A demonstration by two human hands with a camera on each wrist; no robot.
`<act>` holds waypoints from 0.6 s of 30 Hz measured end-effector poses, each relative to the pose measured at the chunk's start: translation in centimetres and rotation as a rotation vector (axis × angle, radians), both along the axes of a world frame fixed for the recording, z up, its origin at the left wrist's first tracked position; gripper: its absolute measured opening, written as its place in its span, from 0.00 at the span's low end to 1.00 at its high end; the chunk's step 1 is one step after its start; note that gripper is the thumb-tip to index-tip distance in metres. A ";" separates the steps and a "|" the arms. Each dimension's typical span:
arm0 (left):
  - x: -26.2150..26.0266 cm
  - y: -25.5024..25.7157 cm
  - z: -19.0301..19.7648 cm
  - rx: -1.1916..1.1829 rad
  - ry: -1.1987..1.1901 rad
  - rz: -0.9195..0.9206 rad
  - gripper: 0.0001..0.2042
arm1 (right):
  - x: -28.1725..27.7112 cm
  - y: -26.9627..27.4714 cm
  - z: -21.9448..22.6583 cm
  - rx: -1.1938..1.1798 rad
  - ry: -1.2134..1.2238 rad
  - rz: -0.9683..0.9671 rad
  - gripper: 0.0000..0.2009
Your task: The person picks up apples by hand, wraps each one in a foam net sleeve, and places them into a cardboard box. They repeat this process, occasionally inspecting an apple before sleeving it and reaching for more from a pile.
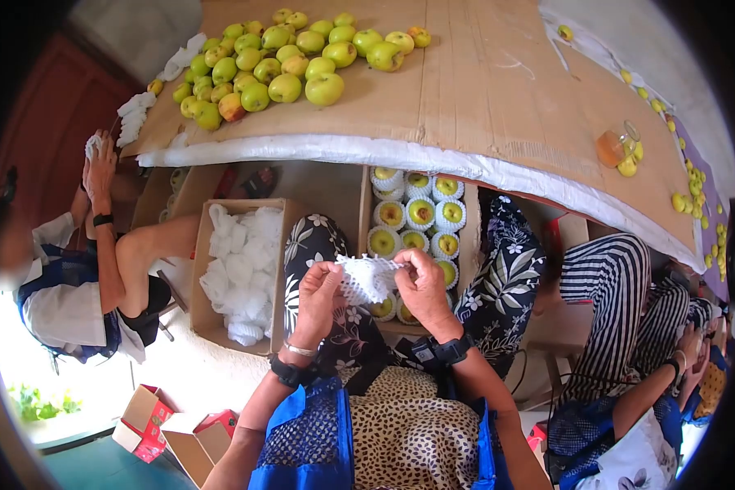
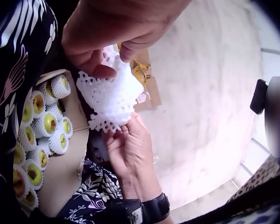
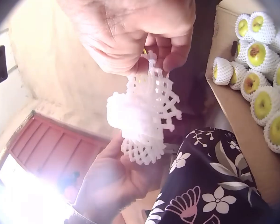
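A white foam fruit net (image 1: 369, 282) is stretched between my two hands, above the lap. My left hand (image 1: 317, 300) pinches its left end between thumb and fingers. At the other end my right hand (image 1: 426, 291) pinches the edge. In the left wrist view the foam net (image 2: 109, 91) looks bunched and partly folded. The right wrist view shows the foam net (image 3: 142, 116) with its open mesh edge spread out. Just beyond the hands stands a carton (image 1: 470, 245) of green apples (image 1: 420, 212) in foam nets, set in rows.
A carton (image 1: 284, 237) heaped with foam nets (image 1: 241, 265) stands left of the knees. Bare apples (image 1: 286, 87) lie piled on the cardboard-covered table (image 1: 498, 90) ahead, with a jar (image 1: 611, 149) at right. People sit on both sides. Red boxes (image 1: 143, 420) lie at lower left.
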State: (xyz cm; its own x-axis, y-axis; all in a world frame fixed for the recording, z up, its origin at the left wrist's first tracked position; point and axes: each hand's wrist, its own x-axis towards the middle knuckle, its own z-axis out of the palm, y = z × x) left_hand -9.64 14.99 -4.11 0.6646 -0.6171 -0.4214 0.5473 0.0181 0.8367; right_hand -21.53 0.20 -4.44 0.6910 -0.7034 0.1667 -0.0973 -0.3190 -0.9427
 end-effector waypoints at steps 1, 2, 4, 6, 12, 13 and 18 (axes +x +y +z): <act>0.0 -0.1 0.0 0.021 -0.025 0.040 0.03 | 0.2 0.1 -0.3 -0.046 -0.078 -0.005 0.08; 0.1 -0.4 0.0 0.039 -0.048 0.077 0.03 | 0.4 0.2 -0.4 -0.073 -0.045 -0.062 0.09; 0.1 -0.9 1.0 0.099 -0.219 0.090 0.07 | 0.5 0.2 0.5 -0.074 -0.085 -0.159 0.11; -0.1 -0.7 1.1 0.104 -0.420 0.073 0.10 | 0.3 0.4 1.0 0.058 -0.034 0.049 0.12; -1.6 -1.6 1.1 0.148 -0.602 -0.163 0.10 | 1.0 1.9 1.0 0.473 -0.097 0.160 0.12; -1.5 -1.7 0.9 0.014 -0.474 -0.124 0.10 | 1.0 1.8 -0.3 0.618 -0.186 0.178 0.10; -1.5 -1.5 0.9 -0.102 -0.437 -0.102 0.10 | 0.0 1.9 -0.5 0.537 -0.057 0.298 0.14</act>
